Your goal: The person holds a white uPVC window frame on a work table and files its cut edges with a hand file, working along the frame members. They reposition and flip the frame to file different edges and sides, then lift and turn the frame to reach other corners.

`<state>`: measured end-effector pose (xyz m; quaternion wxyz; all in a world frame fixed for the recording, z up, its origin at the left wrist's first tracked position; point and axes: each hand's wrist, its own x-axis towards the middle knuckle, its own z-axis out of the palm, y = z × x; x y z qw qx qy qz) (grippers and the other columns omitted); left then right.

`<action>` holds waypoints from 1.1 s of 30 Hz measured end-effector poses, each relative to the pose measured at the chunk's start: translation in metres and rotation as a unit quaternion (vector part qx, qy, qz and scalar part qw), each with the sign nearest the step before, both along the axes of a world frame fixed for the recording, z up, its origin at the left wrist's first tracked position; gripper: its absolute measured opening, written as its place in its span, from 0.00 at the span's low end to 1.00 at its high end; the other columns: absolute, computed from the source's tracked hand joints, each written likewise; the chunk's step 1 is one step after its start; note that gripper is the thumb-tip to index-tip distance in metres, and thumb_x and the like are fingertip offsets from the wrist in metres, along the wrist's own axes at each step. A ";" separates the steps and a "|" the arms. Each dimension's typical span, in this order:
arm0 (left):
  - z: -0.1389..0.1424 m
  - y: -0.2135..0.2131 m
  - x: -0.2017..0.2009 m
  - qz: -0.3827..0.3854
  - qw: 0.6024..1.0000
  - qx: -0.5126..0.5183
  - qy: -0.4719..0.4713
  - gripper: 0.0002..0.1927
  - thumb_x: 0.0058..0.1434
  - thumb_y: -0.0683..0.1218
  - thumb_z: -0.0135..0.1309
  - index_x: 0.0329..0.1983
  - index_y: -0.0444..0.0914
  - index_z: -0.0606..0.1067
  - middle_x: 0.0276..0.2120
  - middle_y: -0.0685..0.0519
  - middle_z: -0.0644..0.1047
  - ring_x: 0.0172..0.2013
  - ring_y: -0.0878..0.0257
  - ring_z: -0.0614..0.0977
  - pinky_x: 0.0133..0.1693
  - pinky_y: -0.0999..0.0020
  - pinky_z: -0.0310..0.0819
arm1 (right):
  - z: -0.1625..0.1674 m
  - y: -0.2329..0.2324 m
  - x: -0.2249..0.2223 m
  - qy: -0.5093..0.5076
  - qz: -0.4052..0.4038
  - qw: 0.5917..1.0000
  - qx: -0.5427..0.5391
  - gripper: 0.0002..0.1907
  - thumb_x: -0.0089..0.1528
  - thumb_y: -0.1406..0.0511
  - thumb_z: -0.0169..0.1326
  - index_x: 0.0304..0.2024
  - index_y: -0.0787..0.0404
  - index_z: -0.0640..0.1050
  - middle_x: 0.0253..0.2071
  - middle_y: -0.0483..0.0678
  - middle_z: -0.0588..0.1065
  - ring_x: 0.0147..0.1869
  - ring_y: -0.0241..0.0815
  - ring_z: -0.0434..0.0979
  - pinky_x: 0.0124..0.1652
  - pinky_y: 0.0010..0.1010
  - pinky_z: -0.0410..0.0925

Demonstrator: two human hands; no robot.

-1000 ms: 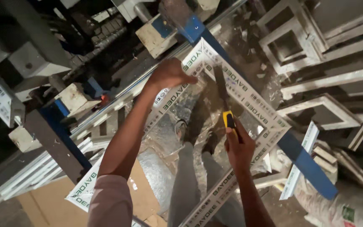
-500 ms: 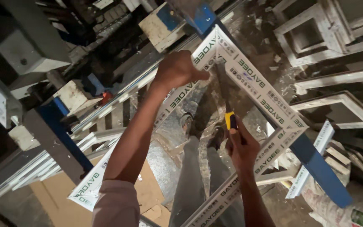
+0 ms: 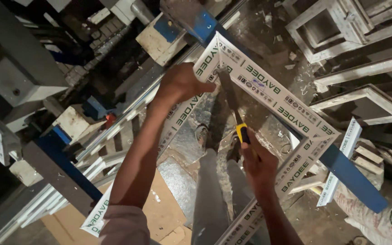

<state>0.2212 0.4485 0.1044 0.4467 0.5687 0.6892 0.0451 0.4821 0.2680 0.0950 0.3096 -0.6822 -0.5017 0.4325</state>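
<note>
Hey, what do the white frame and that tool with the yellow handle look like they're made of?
White frame: probably plastic window profile under a printed protective film; smooth, matte, mitred corners. Tool: flat dark blade, likely metal, dull finish; the yellow-and-black handle, held in the right hand, looks plastic or rubber.

I'm looking into a dim workshop: a dusty floor (image 3: 291, 36) strewn with chips, stacked white frames (image 3: 364, 50) at right (some leaning), flattened cardboard (image 3: 169, 213) below, and a blue beam (image 3: 355, 174) crossing.

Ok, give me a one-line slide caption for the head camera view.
Left hand braces a white window frame while right hand works a yellow-handled chisel into its corner.
</note>
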 end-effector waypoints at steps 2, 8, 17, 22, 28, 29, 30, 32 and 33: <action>0.001 0.001 0.000 0.001 1.000 -0.009 0.000 0.31 0.41 0.65 0.68 0.38 0.38 0.83 0.34 0.44 0.84 0.36 0.51 0.87 0.42 0.57 0.79 | 0.008 -0.002 -0.004 -0.007 0.000 1.000 0.018 0.24 0.67 0.60 0.57 0.64 0.61 0.76 0.27 0.39 0.74 0.26 0.26 0.65 0.26 0.23 0.61; -0.006 -0.004 -0.001 0.011 1.000 0.016 -0.016 0.30 0.42 0.65 0.68 0.34 0.37 0.83 0.32 0.44 0.84 0.33 0.51 0.88 0.40 0.56 0.81 | 0.026 -0.007 -0.013 -0.066 0.039 0.995 0.056 0.24 0.70 0.59 0.54 0.66 0.62 0.74 0.24 0.40 0.69 0.28 0.26 0.66 0.29 0.23 0.62; -0.022 -0.013 0.003 0.021 0.996 0.079 -0.022 0.31 0.37 0.66 0.69 0.32 0.36 0.83 0.30 0.42 0.83 0.32 0.48 0.86 0.37 0.54 0.80 | 0.013 -0.012 -0.036 -0.122 0.009 0.992 0.041 0.25 0.69 0.59 0.54 0.66 0.64 0.74 0.21 0.42 0.63 0.27 0.29 0.60 0.27 0.25 0.59; -0.025 -0.010 -0.003 0.011 0.996 0.089 -0.010 0.30 0.39 0.65 0.70 0.31 0.35 0.83 0.30 0.42 0.83 0.32 0.47 0.86 0.38 0.54 0.80 | -0.002 -0.019 -0.034 -0.113 0.011 0.992 0.052 0.25 0.71 0.59 0.52 0.67 0.64 0.73 0.23 0.41 0.66 0.28 0.27 0.63 0.27 0.24 0.62; -0.026 -0.032 0.053 -0.065 0.998 0.027 0.003 0.38 0.38 0.66 0.73 0.38 0.31 0.79 0.34 0.39 0.82 0.36 0.45 0.85 0.39 0.53 0.80 | 0.024 0.058 -0.057 -0.053 -0.045 0.997 -0.044 0.23 0.69 0.57 0.50 0.64 0.60 0.76 0.22 0.42 0.71 0.26 0.30 0.68 0.26 0.26 0.65; -0.027 -0.037 0.065 -0.095 0.995 0.016 0.008 0.41 0.37 0.66 0.73 0.40 0.30 0.78 0.35 0.38 0.81 0.37 0.44 0.84 0.39 0.52 0.79 | 0.030 0.087 -0.057 -0.032 -0.051 0.998 -0.014 0.23 0.70 0.57 0.50 0.65 0.60 0.77 0.23 0.43 0.70 0.26 0.31 0.66 0.27 0.27 0.62; -0.027 -0.038 0.068 -0.114 0.993 0.014 0.020 0.43 0.37 0.67 0.74 0.42 0.29 0.77 0.36 0.37 0.81 0.38 0.43 0.84 0.40 0.51 0.79 | 0.038 0.109 -0.058 -0.007 -0.046 0.999 0.025 0.23 0.71 0.58 0.51 0.66 0.60 0.78 0.24 0.44 0.69 0.27 0.33 0.64 0.27 0.29 0.60; -0.029 -0.040 0.071 -0.094 0.995 0.000 -0.026 0.49 0.38 0.66 0.72 0.57 0.33 0.71 0.38 0.43 0.83 0.38 0.46 0.86 0.42 0.54 0.80 | 0.057 0.115 -0.045 -0.038 -0.007 0.994 0.102 0.23 0.71 0.59 0.52 0.66 0.62 0.77 0.27 0.43 0.71 0.29 0.32 0.66 0.29 0.27 0.62; -0.029 -0.037 0.066 -0.094 0.994 -0.020 -0.049 0.53 0.38 0.65 0.71 0.65 0.36 0.69 0.39 0.45 0.84 0.38 0.48 0.87 0.43 0.55 0.81 | 0.063 0.103 -0.035 -0.054 0.003 0.991 0.126 0.22 0.71 0.60 0.53 0.65 0.63 0.76 0.29 0.42 0.73 0.30 0.31 0.68 0.29 0.26 0.64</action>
